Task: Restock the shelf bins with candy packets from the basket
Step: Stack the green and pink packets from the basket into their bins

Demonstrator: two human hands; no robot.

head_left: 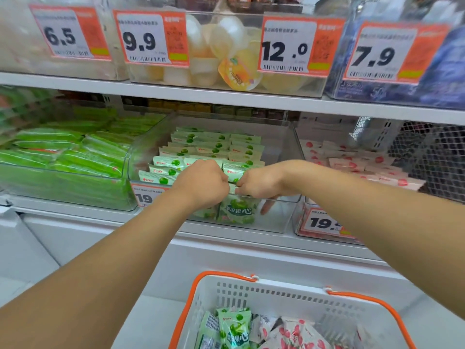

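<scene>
Both hands sit at the front rim of the clear middle bin [284,172]. Left hand [201,183] and right hand [261,183] have fingers curled, apparently pinching green candy packets [236,210] standing against the front wall; the exact grip is hidden.

Risk: packets tip forward over the rim, or topple the neat rows [214,147] behind.

More green and pink packets wait in the basket [334,306] below.

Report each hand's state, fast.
Left hand: closed, gripping green candy packets in the clear bin.
Right hand: closed, gripping the same packets.
</scene>
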